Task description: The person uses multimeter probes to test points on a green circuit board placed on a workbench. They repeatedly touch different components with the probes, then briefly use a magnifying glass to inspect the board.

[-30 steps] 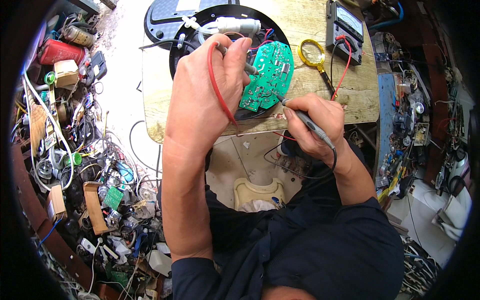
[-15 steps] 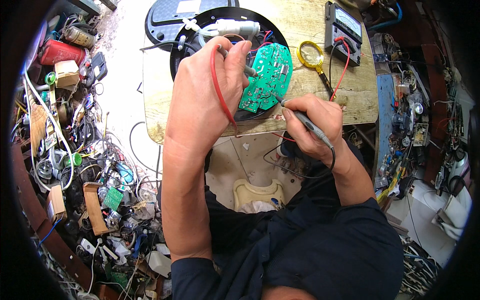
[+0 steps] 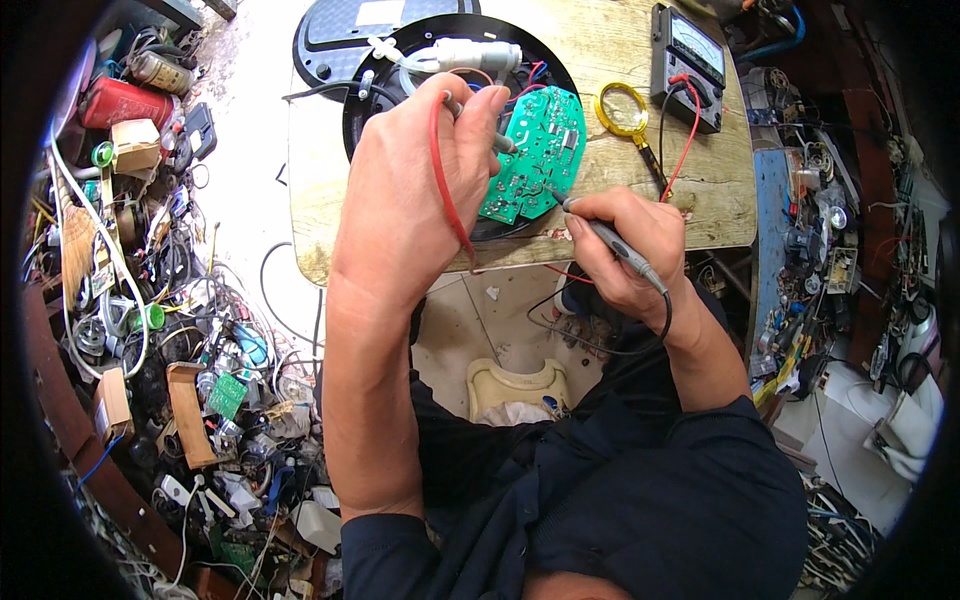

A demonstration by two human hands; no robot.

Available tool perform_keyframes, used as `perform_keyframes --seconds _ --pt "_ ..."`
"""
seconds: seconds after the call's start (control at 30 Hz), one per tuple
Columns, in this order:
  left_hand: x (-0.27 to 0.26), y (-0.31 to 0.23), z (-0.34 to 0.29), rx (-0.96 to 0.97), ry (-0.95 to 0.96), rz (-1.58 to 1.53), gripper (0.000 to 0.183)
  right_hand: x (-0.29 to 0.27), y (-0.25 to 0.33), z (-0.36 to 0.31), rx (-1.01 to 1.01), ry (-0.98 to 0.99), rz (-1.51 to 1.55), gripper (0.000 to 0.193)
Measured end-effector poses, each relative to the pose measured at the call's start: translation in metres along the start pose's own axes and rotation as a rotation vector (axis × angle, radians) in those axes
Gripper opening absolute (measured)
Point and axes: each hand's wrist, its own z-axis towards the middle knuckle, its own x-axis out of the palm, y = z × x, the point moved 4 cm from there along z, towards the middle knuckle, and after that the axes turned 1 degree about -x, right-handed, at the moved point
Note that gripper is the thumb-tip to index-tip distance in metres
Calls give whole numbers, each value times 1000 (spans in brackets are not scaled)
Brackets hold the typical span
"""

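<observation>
Green circuit board [image 3: 532,155] sits tilted over the round black housing [image 3: 400,80] on the wooden table [image 3: 620,215]: with your left hand [image 3: 415,190] pinching the red-lead probe [image 3: 447,180] and your right hand [image 3: 625,250] pinching the black probe [image 3: 620,248], brace both wrists and touch only one solder pad with each tip.

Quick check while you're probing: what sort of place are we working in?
Likely a small electronics repair bench: an analog multimeter on the wooden table, a green circuit board, and piled wires and parts alongside.

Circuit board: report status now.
Left hand grips red probe; right hand grips black probe, tip on green circuit board. Nothing in the way.
</observation>
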Motion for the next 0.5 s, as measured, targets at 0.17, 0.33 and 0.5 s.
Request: perform_keyframes --seconds 0.17,0.33,0.5 --pt "0 -1 -1 16 -19 -1 40 1 1 1 -4 5 3 17" --pt "2 -2 -1 -11 -10 3 41 0 -1 0 -19 -7 4 18" --pt "2 -2 0 -6 -14 0 41 -1 -1 1 -12 -6 10 18"
